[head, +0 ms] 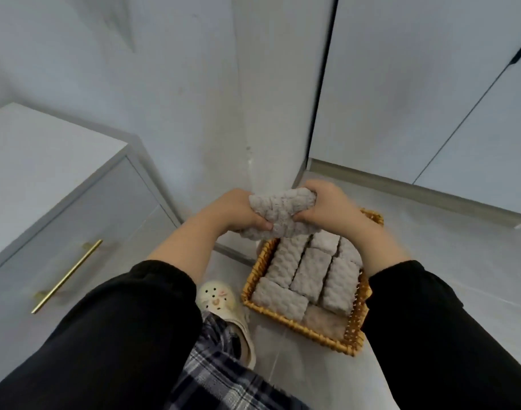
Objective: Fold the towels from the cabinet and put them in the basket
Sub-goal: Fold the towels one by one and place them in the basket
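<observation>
Black sleeves nearest; L hand & R hand each clench an end of grey towel: prob soft, light, floppy, so grip ends.

A home, by fitted cupboards.
White cupboard doors, a brass-handled drawer, tiled floor, slippered foot.

Both clenched: left grip, right grip.
</observation>
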`<state>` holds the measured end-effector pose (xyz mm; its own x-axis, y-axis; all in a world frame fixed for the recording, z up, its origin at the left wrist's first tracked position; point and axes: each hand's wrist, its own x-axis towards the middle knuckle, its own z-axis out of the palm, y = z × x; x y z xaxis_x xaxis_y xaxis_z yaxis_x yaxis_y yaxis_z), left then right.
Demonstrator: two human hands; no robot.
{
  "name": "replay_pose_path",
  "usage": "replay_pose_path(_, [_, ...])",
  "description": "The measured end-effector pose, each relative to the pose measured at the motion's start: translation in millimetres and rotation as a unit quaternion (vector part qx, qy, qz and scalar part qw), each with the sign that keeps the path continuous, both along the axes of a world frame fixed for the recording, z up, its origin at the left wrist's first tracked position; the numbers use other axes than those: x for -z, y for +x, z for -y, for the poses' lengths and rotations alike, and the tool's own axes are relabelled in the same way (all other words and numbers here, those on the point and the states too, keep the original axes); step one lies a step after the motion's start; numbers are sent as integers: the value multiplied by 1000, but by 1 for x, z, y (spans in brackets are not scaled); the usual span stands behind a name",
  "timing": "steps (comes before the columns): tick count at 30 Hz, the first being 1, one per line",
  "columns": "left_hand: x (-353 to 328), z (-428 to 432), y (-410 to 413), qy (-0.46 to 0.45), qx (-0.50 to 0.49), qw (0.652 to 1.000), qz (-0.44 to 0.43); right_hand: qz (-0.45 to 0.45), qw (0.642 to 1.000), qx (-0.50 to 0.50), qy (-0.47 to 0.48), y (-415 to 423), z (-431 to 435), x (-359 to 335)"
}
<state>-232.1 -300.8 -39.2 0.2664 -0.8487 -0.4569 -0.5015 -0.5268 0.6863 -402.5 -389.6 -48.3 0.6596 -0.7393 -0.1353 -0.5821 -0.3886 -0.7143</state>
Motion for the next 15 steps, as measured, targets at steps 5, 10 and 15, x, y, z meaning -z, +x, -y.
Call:
replay_pose_path(5, [68, 44, -48, 12, -209, 955, -210, 72, 971, 168, 156, -47, 33, 65])
replay_pose_path(10, [131, 65, -81, 35, -300, 887, -349, 207, 849, 289, 391, -89, 52, 128])
replay_pose_path(15, [180, 69, -95, 109, -221, 894, -373, 151, 811, 382, 417, -113, 50, 172])
